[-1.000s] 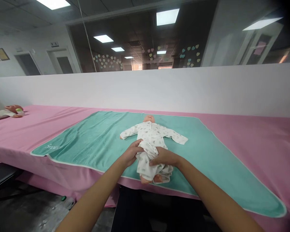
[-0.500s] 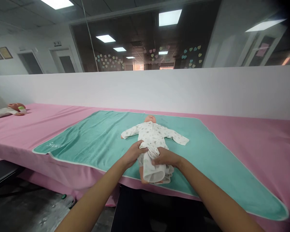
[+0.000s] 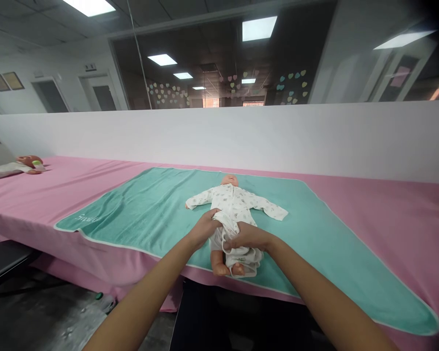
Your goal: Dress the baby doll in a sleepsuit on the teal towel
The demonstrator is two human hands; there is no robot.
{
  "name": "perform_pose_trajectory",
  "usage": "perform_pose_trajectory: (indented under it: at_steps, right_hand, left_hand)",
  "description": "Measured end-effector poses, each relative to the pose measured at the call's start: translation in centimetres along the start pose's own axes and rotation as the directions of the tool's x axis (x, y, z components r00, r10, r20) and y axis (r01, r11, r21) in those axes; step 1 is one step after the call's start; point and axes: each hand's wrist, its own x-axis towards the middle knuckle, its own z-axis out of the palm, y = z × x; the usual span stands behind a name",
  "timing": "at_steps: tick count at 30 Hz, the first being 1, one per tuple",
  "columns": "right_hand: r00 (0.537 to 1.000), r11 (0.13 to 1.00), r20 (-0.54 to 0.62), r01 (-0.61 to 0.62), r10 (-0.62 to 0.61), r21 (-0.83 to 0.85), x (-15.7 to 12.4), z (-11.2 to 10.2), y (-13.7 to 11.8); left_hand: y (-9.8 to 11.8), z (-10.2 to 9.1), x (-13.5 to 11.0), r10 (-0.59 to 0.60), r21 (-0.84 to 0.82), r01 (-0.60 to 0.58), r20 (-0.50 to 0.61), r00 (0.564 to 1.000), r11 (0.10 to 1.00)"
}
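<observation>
A baby doll (image 3: 229, 180) lies on its back on a teal towel (image 3: 146, 209), head away from me and arms spread. It wears a white printed top (image 3: 232, 199). Over its lower body is bunched white printed cloth (image 3: 243, 256), apparently baby trousers, though the folds hide the exact shape. My left hand (image 3: 205, 228) pinches the gathered cloth near the doll's waist. Closed on the same fabric from the other side is my right hand (image 3: 249, 237). Both of the doll's bare feet (image 3: 221, 269) show below the cloth near the towel's front edge.
The towel lies on a pink-covered table (image 3: 369, 209) against a white low wall (image 3: 219, 139) with a mirror or window above. A second doll (image 3: 31, 163) lies at the far left. A black seat (image 3: 7, 263) stands at the lower left.
The wide cloth opening that hung toward me has been gathered up between my hands. More of the doll's legs and feet now shows. The view has shifted slightly.
</observation>
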Motion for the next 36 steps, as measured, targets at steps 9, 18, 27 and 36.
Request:
perform_pose_trajectory:
  at_steps: [9, 18, 27, 36]
  right_hand:
    - [0.960, 0.871, -0.239, 0.237, -0.143, 0.430, 1.3, 0.3, 1.5]
    - [0.990, 0.942, -0.078, 0.136, -0.118, 0.305, 0.2, 1.5, 0.3]
    - [0.952, 0.846, -0.266, -0.017, -0.149, -0.532, 0.1, 2.2, 0.6]
    - [0.971, 0.443, -0.075, 0.036, -0.229, -0.896, -0.2, 3.8, -0.3]
  left_hand:
    - [0.7, -0.2, -1.9, -0.091, -0.001, 0.096, 0.334, 0.938, 0.995]
    - [-0.9, 0.9, -0.4, 0.369, 0.855, -0.160, -0.039, 0.929, 0.494]
    - [-1.4, 1.2, -4.9, -0.026, 0.618, 0.155, -0.213, 0.977, 0.771]
    - [-2.4, 3.6, -10.6, -0.223, 0.384, 0.390, -0.411, 0.884, 0.837]
